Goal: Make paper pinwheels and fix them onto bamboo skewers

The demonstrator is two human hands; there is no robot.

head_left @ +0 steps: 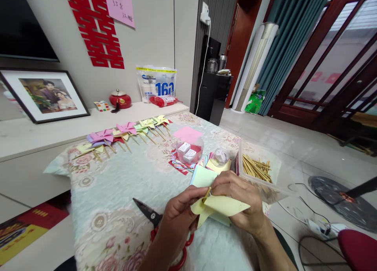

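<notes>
A pale yellow paper pinwheel [225,205] is between my two hands above the near part of the table. My left hand [181,210] is closed on its left side, thumb by the tip of a thin wooden stick [207,192]. My right hand [240,198] pinches at the pinwheel's middle from the far side; a small shiny bit shows by its fingers, too small to name. Open-bladed scissors [150,215] with red handles lie partly under my left forearm. Just beyond my hands are light blue paper sheets [203,176].
Several finished pinwheels [126,128] line the table's back edge. Round clear boxes [190,150] stand on coloured paper, with pink sheets [187,133] behind. At right, a clear plastic bin [265,181] holds wooden sticks [256,168]. A floral cloth [118,184] covers the table.
</notes>
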